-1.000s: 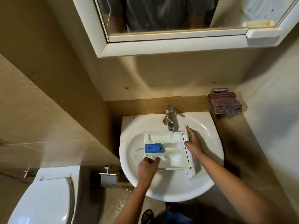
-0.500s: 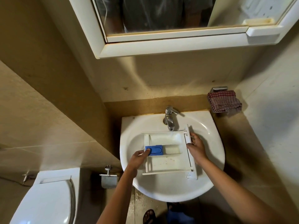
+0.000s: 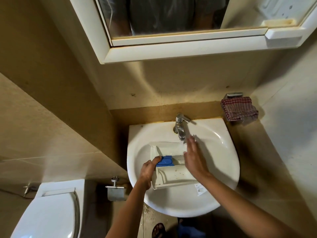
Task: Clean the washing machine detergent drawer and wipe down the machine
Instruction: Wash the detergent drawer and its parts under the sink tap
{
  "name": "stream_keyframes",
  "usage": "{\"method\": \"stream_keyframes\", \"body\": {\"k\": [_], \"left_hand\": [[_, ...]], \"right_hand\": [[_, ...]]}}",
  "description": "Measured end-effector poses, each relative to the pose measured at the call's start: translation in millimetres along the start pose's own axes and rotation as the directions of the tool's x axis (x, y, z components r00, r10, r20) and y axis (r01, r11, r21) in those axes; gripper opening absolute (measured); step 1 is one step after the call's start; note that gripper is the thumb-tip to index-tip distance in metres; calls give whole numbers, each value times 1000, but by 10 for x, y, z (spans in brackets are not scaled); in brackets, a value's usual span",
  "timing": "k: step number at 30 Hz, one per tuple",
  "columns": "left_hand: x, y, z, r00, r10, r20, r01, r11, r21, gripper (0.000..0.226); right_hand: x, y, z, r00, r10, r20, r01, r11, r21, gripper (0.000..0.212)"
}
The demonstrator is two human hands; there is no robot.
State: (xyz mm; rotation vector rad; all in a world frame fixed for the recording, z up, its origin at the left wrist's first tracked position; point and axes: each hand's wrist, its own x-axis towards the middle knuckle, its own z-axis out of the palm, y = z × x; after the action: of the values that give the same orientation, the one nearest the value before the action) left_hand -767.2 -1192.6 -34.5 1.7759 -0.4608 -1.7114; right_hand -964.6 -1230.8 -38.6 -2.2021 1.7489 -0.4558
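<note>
The white detergent drawer (image 3: 173, 176) is lying in the bowl of the sink (image 3: 214, 152), a little below the middle of the frame, tilted so that its near end is sitting lower left and its far end is reaching under the tap (image 3: 180, 126). A blue insert (image 3: 166, 160) is sitting in its middle compartment, and specks of dirt are showing on the floor of the nearest compartment. The left hand (image 3: 148, 170) is gripping the drawer's left wall, its fingers curling round the edge and its thumb pressing on the blue insert. The right hand (image 3: 193, 158) is hovering over the right side of the drawer with its fingers straight and slightly spread, pointing up toward the tap; it is blurred, so whether it is touching the drawer cannot be told. A small printed label (image 3: 199, 189) is showing on the drawer's front panel, lower right of the bowl. To the upper right of the sink, a red checked cloth (image 3: 238, 109) is hanging from a metal holder (image 3: 234, 95) on the wall. A white mirror cabinet (image 3: 171, 48) is filling the top of the frame. In the lower left corner a toilet (image 3: 51, 212) is standing with its lid down, and a metal paper holder (image 3: 115, 191) is hanging between it and the sink. At the bottom edge, a sandalled foot (image 3: 158, 229) is standing on the wet floor.
</note>
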Motion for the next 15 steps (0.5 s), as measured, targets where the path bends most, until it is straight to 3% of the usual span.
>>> {"method": "stream_keyframes", "body": {"k": [2, 3, 6, 8, 9, 12, 13, 15], "left_hand": [[23, 25, 28, 1000, 11, 8, -11, 1000, 17, 68], [42, 33, 37, 1000, 21, 4, -21, 999, 24, 70], [84, 70, 54, 999, 31, -34, -28, 998, 62, 72], [87, 106, 62, 997, 55, -63, -48, 993, 104, 67], [92, 117, 66, 995, 67, -70, -59, 992, 115, 64], [123, 108, 51, 994, 73, -75, -63, 989, 133, 58], [121, 106, 47, 995, 66, -72, -56, 989, 138, 56], [136, 102, 40, 998, 30, -61, -21, 991, 131, 60]], "right_hand": [[-66, -73, 126, 983, -133, 124, 122, 989, 87, 50], [-91, -67, 180, 981, -128, 143, 114, 988, 101, 45], [-74, -86, 292, 983, 68, 172, -91, 988, 128, 55], [-27, -198, 278, 939, 183, 292, -242, 953, 180, 53], [-21, -237, 263, 929, 139, 343, -216, 956, 197, 50], [-62, -191, 196, 914, -167, 371, 42, 946, 322, 51], [-67, -89, 181, 899, -198, 390, 77, 950, 303, 52], [-72, 106, 193, 908, -63, 414, -19, 981, 192, 54]]}}
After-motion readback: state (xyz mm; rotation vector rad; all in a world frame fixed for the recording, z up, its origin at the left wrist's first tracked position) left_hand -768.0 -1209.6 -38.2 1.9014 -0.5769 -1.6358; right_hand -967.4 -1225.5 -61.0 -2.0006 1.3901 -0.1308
